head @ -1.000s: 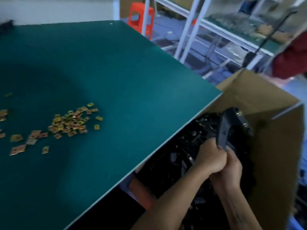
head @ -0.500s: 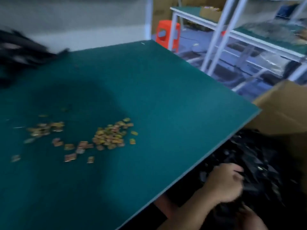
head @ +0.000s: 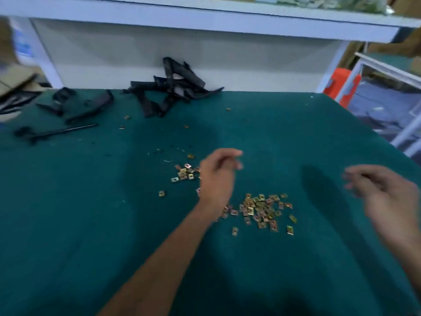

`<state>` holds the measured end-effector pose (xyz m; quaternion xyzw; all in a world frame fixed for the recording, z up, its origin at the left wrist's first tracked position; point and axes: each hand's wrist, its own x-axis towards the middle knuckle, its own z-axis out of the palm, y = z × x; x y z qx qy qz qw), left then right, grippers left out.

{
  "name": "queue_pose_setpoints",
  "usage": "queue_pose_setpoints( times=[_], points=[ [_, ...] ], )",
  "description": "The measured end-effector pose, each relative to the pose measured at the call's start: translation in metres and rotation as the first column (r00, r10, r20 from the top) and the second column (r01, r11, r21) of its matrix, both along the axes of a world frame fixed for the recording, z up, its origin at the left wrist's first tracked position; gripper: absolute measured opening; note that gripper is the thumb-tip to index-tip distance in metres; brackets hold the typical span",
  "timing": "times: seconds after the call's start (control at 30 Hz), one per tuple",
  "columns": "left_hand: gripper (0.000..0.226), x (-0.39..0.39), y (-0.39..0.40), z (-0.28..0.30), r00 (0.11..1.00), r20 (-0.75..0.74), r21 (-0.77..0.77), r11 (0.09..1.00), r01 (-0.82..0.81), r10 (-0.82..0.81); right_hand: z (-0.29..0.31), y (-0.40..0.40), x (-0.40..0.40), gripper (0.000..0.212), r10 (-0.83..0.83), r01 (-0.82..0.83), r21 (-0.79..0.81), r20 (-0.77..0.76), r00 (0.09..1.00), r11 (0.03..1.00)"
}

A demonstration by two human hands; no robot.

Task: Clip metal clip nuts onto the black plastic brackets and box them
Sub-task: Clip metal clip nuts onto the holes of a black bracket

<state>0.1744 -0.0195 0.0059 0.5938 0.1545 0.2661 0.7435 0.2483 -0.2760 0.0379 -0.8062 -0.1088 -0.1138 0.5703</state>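
Observation:
Gold-coloured metal clip nuts (head: pixel 264 209) lie scattered on the green table (head: pixel 91 224), with a smaller cluster (head: pixel 184 174) further back. My left hand (head: pixel 217 176) hovers over the table between the two clusters, its fingers loosely curled and holding nothing. My right hand (head: pixel 385 195) is blurred, to the right of the nuts, fingers spread and empty. A heap of black plastic brackets (head: pixel 173 87) rests against the white back panel. More black brackets (head: pixel 77 106) lie at the back left.
A white shelf (head: pixel 205 17) runs above the back of the table. A cardboard flap (head: pixel 13 80) shows at the far left. An orange stool (head: pixel 344 85) and white frame legs (head: pixel 407 133) stand past the table's right edge.
The view has swung left from the cardboard box to the table. Both hands have left the box, where they held a black bracket, and now hover empty over the table.

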Motion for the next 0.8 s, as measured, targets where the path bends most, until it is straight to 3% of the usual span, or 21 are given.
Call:
queue_pose_setpoints(
  times=[0.07, 0.13, 0.23, 0.37, 0.47, 0.57, 0.63, 0.8],
  points=[
    [0.03, -0.008, 0.041, -0.018, 0.976, 0.012, -0.122, 0.969, -0.214, 0.217, 0.009, 0.059, 0.018, 0.021, 0.212, -0.205, -0.271, -0.003, 0.977, 0.941],
    [0.033, -0.013, 0.06, -0.027, 0.954, 0.039, -0.233, 0.931, -0.28, 0.297, 0.002, 0.121, 0.036, 0.024, 0.428, -0.407, -0.404, -0.043, 0.903, 0.819],
    [0.036, -0.006, 0.06, -0.024, 0.963, 0.042, -0.181, 0.95, -0.255, 0.266, -0.007, 0.215, 0.054, 0.019, 0.576, -0.539, -0.491, -0.088, 0.812, 0.684],
    [0.038, 0.003, 0.06, -0.021, 0.971, -0.04, -0.184, 0.953, -0.24, 0.236, -0.014, 0.332, 0.077, 0.035, 0.596, -0.606, -0.493, -0.201, 0.778, 0.625],
    [0.036, 0.004, 0.063, -0.022, 0.962, -0.064, -0.193, 0.942, -0.274, 0.266, -0.023, 0.402, 0.096, 0.039, 0.516, -0.618, -0.253, -0.37, 0.773, 0.745],
    [0.023, 0.006, 0.065, -0.024, 0.952, -0.072, -0.218, 0.926, -0.307, 0.299, -0.026, 0.446, 0.104, 0.04, 0.468, -0.428, 0.208, -0.532, 0.705, 0.88],
    [0.019, 0.006, 0.067, -0.026, 0.95, -0.076, -0.272, 0.911, -0.311, 0.301, -0.027, 0.462, 0.111, 0.038, 0.492, -0.342, 0.354, -0.587, 0.643, 0.87],
    [0.016, 0.008, 0.066, -0.024, 0.957, -0.072, -0.291, 0.912, -0.29, 0.282, -0.025, 0.469, 0.127, 0.026, 0.56, -0.266, 0.497, -0.667, 0.491, 0.826]
  ],
)
